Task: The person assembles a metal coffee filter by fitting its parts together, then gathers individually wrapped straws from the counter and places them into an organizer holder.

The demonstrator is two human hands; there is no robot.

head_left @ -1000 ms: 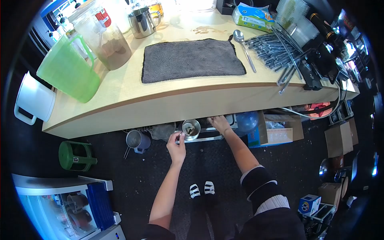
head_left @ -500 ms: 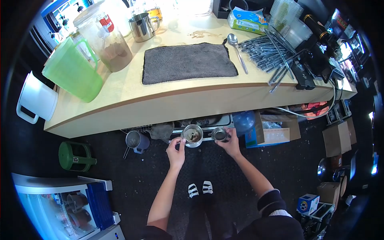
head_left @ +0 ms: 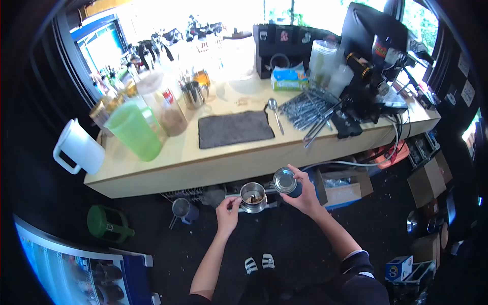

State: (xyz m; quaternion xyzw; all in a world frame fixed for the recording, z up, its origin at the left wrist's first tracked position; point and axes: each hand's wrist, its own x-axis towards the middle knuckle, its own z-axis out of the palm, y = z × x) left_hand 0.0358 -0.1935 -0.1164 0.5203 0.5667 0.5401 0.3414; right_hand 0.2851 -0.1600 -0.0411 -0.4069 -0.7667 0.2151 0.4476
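Note:
My left hand (head_left: 227,213) pinches the side of a small stainless steel cup (head_left: 255,207), most likely at a handle that its fingers hide. The cup is upright, and brownish stuff and a dark piece show inside it. Just right of the cup and slightly higher, my right hand (head_left: 306,197) is wrapped round a tin can (head_left: 287,182). The can's round metal end faces me, and part of a dark blue side shows. Cup and can are apart, both in front of the counter's edge.
On the counter (head_left: 152,178) are a grey cloth (head_left: 235,129), a spoon (head_left: 277,117), a green pitcher (head_left: 134,133), a white pitcher (head_left: 81,147) and many wrapped straws (head_left: 307,109). Below stand an open cardboard box (head_left: 345,190) and a green stool (head_left: 108,223).
My right hand has raised and tilted the tin can, so its metal end shows larger. My left hand still holds the cup. The view has tipped up, showing more of the counter's back.

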